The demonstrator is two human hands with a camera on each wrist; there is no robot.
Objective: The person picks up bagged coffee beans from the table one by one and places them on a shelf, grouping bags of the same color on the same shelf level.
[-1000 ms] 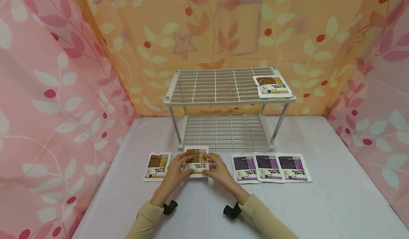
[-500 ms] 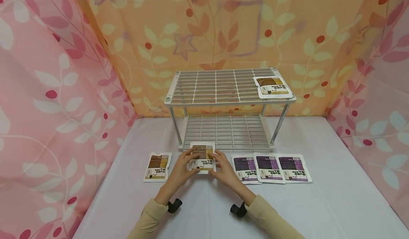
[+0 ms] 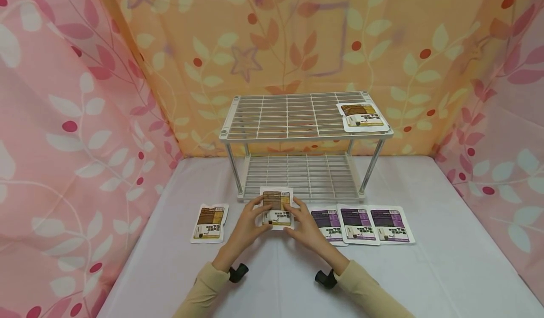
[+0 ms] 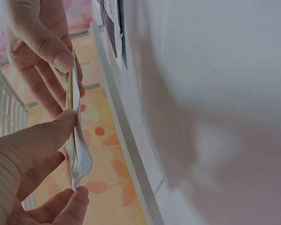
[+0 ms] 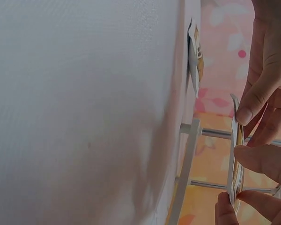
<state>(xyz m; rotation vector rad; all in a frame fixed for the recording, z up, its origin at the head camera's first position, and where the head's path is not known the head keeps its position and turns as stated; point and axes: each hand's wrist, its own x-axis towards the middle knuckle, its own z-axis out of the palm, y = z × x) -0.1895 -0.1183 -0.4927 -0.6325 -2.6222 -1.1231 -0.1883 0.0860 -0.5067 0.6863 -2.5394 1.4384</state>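
Observation:
Between both hands, in front of the shelf, is a flat white-edged pouch [image 3: 276, 200] with a brown and gold label. My left hand [image 3: 248, 224] pinches its left side and my right hand [image 3: 307, 227] pinches its right side. Edge-on in the left wrist view, the pouch [image 4: 82, 157] is lifted off the table, with thumbs on one face and fingers on the other. The right wrist view also has the raised pouch [image 5: 232, 164] between the fingers of both hands. A second brown pouch [image 3: 209, 222] lies on the table to the left.
A two-tier white wire shelf [image 3: 286, 116] stands at the back of the table [image 3: 272, 280]. Another brown pouch [image 3: 363, 116] lies on its top tier at the right. Three purple pouches [image 3: 359, 223] overlap in a row right of my hands. Patterned cloth [image 3: 280, 34] hangs behind.
Both hands have carried the brown pouch to the right and slightly forward, toward the shelf's lower front edge. The other pouches and the shelf have stayed put.

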